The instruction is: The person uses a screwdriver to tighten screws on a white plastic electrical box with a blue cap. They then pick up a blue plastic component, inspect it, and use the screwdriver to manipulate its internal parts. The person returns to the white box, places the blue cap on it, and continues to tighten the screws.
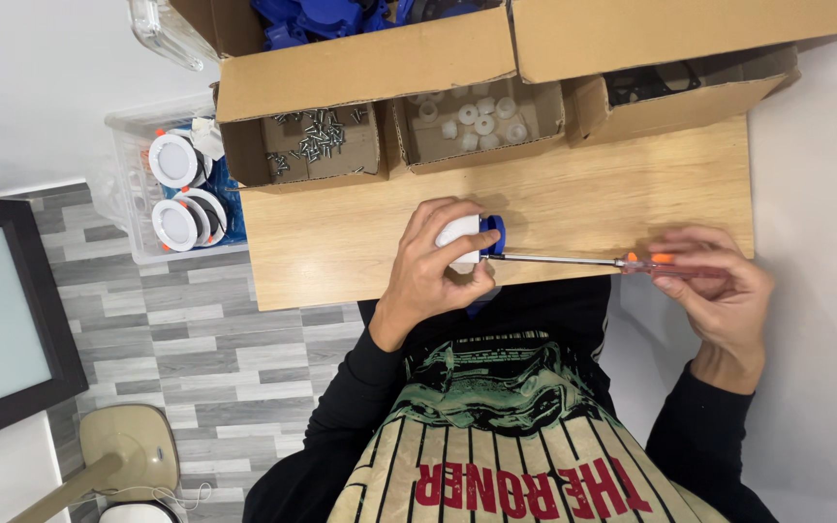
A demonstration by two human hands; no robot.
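Note:
My left hand (435, 263) grips a small white round fitting with a blue back part (489, 234), held on its side just above the near edge of the wooden table (622, 199). My right hand (719, 286) holds a screwdriver (573, 260) by its clear orange handle. Its long metal shaft runs left, and the tip meets the fitting beside the blue part.
Three open cardboard boxes line the table's far edge: one with dark screws (314, 140), one with white round parts (481, 118), one with black parts (653, 82). A clear bin of white round lamps (178, 189) stands on the floor at left. Blue parts (326, 17) fill a box behind.

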